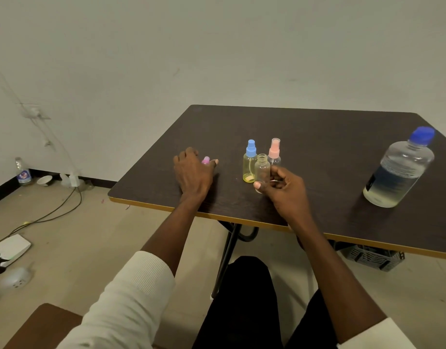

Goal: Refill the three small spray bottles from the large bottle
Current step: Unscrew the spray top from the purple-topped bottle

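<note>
Dark wood-grain worktop (317, 137) with a yellow edge band, set against a plain off-white wall (216, 46). Right hand (282, 190) grips an uncapped clear small bottle (262, 171) between thumb and curled fingers, near the worktop centre. Just behind it stand two capped spray bottles: a yellow one with blue cap (250, 162) and a clear one with pink cap (274, 152), all three close together. Left hand (194, 172) rests palm-down on the worktop, well left of the bottles, fingers curled round a pink spray cap (205, 160). Large bottle (399, 170) with blue lid stands upright at the right side, well apart from the small ones, partly full of pale liquid. Beige floor (91, 235): black cable (58, 210), a bottle (23, 172) and a bowl (44, 180) along the baseboard, white board (10, 248) at left. Grey crate (370, 256) under the worktop.
</note>
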`<act>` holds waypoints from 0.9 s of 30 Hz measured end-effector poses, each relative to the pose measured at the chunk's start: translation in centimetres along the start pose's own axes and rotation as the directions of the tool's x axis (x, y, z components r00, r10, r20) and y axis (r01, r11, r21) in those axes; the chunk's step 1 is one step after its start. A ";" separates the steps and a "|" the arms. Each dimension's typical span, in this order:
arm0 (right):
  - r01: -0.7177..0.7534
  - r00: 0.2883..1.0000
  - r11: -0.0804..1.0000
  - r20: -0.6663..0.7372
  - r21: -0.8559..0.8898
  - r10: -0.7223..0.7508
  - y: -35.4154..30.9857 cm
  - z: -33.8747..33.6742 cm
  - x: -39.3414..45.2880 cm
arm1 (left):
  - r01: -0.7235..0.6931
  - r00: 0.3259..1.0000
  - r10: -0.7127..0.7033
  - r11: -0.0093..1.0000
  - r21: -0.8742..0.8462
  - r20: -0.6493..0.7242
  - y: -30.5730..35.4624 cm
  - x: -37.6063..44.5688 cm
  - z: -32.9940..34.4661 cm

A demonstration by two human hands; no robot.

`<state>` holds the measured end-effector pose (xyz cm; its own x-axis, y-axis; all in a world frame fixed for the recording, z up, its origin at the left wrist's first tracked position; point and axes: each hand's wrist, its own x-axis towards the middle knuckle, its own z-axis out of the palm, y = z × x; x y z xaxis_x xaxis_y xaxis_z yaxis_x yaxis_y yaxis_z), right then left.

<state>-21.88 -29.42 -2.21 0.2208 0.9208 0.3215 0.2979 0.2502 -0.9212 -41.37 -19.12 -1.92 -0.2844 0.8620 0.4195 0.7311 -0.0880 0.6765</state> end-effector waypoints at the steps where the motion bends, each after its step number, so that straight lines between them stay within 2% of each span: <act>1: 0.000 1.000 1.000 -0.002 0.003 0.000 -0.1 0.0 -0.1 | -0.026 0.999 0.026 1.000 -0.013 -0.030 0.2 -0.2 -0.2; 5: 0.005 1.000 0.999 -0.022 0.038 -0.004 -0.7 -0.2 -0.4 | -0.206 0.957 0.169 0.968 -0.146 -0.235 0.7 -1.2 -0.5; 8: 0.014 0.997 0.999 -0.073 0.049 -0.011 -1.1 -0.9 -0.8 | -0.405 0.865 0.310 0.895 -0.185 -0.394 1.6 -2.8 -0.2; 11: 0.016 0.988 0.999 -0.154 0.033 -0.010 -0.9 -2.6 -0.9 | -0.577 0.780 0.435 0.778 -0.248 -0.449 3.4 -5.2 0.7; 14: -0.027 0.975 1.000 -0.219 0.009 0.029 -0.3 -5.3 -0.6 | -0.663 0.747 0.533 0.645 -0.380 -0.397 6.4 -8.4 2.1; 17: -0.108 0.968 0.993 -0.233 -0.051 0.093 0.5 -8.3 -0.4 | -0.644 0.745 0.619 0.569 -0.512 -0.249 9.6 -11.4 3.6; 21: -0.176 0.962 0.977 -0.230 -0.123 0.145 1.3 -11.1 -0.4 | -0.493 0.797 0.604 0.628 -0.603 -0.023 12.5 -12.9 5.2; 23: -0.189 0.963 0.974 -0.216 -0.122 0.160 1.6 -11.7 -0.4 | -0.443 0.821 0.571 0.656 -0.611 0.018 13.1 -13.0 5.6; 27: -0.193 0.970 0.970 -0.177 -0.145 0.166 1.9 -11.6 -0.3 | -0.425 0.828 0.558 0.685 -0.592 0.050 13.2 -12.9 5.6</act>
<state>-10.60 -32.73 -1.49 0.4278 0.8820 0.1974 0.3813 0.0220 -0.9242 -24.59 -28.61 -1.77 0.2034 0.6899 0.6947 0.2545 -0.7224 0.6429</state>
